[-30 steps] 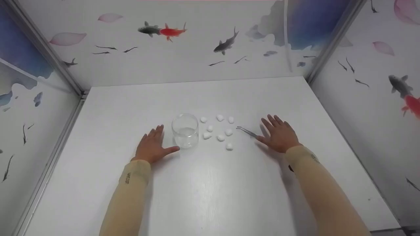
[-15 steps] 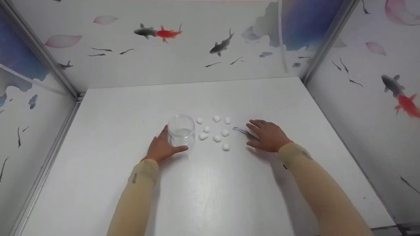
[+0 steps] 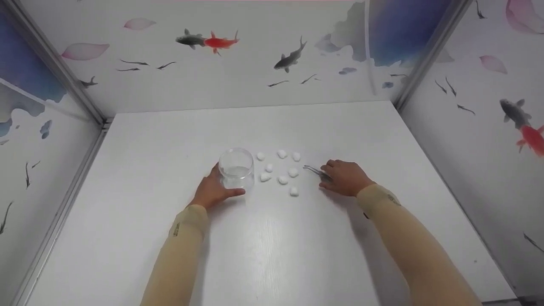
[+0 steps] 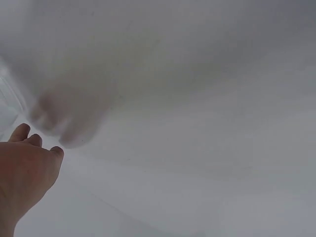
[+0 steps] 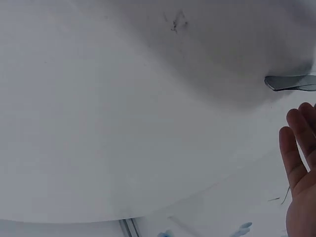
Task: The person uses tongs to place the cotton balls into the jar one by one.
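Observation:
A clear, wide-mouthed glass jar (image 3: 236, 170) stands upright on the white table. My left hand (image 3: 211, 190) is around its near left side, thumb across the front and fingers along the left, partly behind the glass. The left wrist view shows this hand (image 4: 29, 168) beside the jar's edge (image 4: 9, 101). Metal tweezers (image 3: 314, 171) with bent tips lie right of the cotton balls (image 3: 282, 180). Over their rear part is my right hand (image 3: 346, 177), thumb and fingers apart on either side. In the right wrist view its fingers (image 5: 295, 153) look extended near the tweezers' end (image 5: 289, 83).
Several white cotton balls lie loosely spread between the jar and the tweezers. The white table (image 3: 263, 255) is enclosed by printed panels: a back wall (image 3: 246, 80), a left wall (image 3: 55, 165) and a right wall (image 3: 476, 140).
My left hand has moved right, from beside the jar to around it. The right hand has come left over the tweezers, its fingers drawing in. Jar, cotton balls and tweezers stay in place.

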Action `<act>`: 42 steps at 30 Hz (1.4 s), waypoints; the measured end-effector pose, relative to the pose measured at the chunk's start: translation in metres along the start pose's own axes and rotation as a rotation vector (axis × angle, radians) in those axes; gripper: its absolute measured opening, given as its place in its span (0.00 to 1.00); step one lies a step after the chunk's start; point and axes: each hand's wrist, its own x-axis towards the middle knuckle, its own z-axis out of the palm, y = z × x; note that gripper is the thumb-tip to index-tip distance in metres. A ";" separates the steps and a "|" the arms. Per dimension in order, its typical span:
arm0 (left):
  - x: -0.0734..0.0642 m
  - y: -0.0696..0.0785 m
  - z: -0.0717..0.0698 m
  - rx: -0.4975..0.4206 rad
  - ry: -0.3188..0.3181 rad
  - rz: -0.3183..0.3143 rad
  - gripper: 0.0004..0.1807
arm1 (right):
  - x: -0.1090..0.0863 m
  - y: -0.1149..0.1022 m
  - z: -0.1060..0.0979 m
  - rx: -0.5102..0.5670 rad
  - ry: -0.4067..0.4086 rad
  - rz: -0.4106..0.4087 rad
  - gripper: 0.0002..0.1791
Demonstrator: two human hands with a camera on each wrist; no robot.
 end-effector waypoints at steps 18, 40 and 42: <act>0.002 0.002 0.005 -0.055 0.025 0.039 0.65 | 0.012 -0.007 0.002 0.103 0.029 0.070 0.05; 0.000 0.000 0.006 -0.049 0.012 0.020 0.61 | 0.014 -0.010 -0.001 0.105 0.015 0.094 0.04; 0.000 0.001 0.006 -0.051 0.012 0.022 0.60 | 0.015 -0.011 -0.001 0.108 0.006 0.106 0.05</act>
